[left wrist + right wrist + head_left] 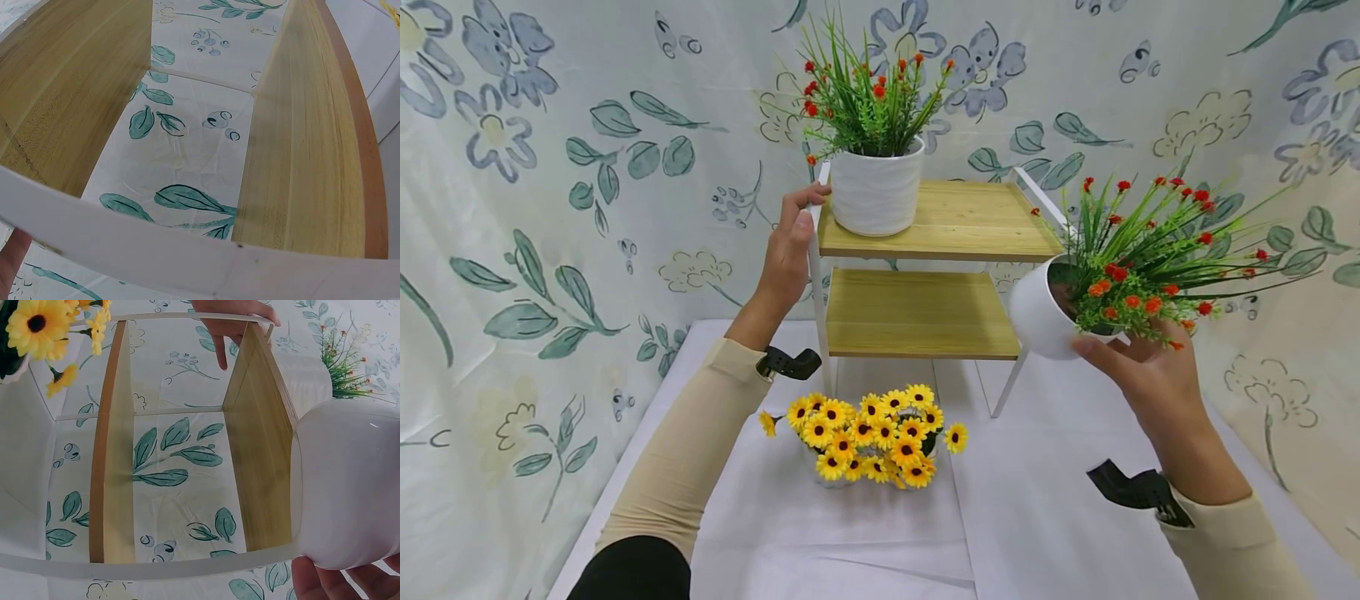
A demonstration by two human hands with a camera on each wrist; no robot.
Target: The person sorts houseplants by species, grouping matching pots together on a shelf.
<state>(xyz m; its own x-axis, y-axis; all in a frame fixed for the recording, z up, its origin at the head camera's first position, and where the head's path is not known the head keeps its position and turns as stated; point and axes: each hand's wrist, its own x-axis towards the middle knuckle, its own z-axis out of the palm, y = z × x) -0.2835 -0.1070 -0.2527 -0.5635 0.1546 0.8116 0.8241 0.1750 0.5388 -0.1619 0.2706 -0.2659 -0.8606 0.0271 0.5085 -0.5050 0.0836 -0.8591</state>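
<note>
In the head view my left hand (pixel 786 258) grips the upper left of a two-tier shelf (pixel 970 212) with a white frame and wooden boards. On its top board, at the left, stands a white pot (pixel 877 192) of grass with small red flowers. My right hand (pixel 1157 383) holds a second white pot (pixel 1045 312) of red-flowered grass, tilted with its opening to the right, beside the shelf's right end. The right wrist view has this pot (pixel 350 487) close up, with fingertips under it. Only a bit of the left hand (pixel 14 259) shows in the left wrist view.
Yellow daisy-like flowers (pixel 876 433) stand on the white-covered table (pixel 820 550) in front of the shelf, their containers mostly hidden. A floral-patterned cloth (pixel 572 250) hangs behind and at the sides. The lower wooden board (pixel 925 317) bears nothing visible.
</note>
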